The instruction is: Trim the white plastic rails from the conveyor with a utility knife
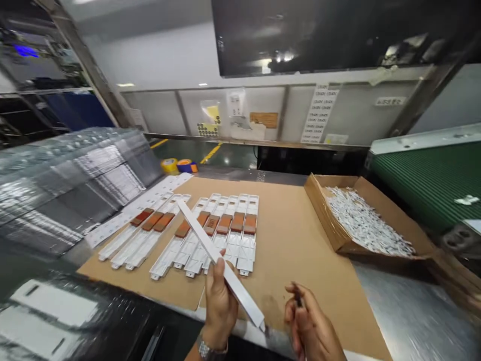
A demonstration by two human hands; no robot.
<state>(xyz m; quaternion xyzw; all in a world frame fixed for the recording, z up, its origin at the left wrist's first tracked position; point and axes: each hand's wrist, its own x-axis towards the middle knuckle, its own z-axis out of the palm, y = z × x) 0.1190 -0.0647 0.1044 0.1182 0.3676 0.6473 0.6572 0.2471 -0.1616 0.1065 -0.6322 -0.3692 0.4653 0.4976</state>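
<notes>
My left hand [220, 296] is closed around a long, narrow white plastic strip [210, 245], held tilted above the cardboard sheet, its smooth side showing. To the right, my right hand [310, 321] pinches a small dark piece [298, 296] between thumb and fingers; it is too small and blurred to name. Beyond the hands, several white plastic strips [233, 255] with orange-brown blocks [237, 222] across their middles lie side by side. A smaller group of similar strips [139, 248] lies to their left. My left hand covers part of the row.
A cardboard box [341, 235] of small white pieces [368, 220] stands at right, near a green ribbed belt [432, 165]. Plastic-wrapped stacks [75, 185] rise at left. Tape rolls [187, 165] sit behind the cardboard sheet [289, 225]. White panels [52, 301] lie front left.
</notes>
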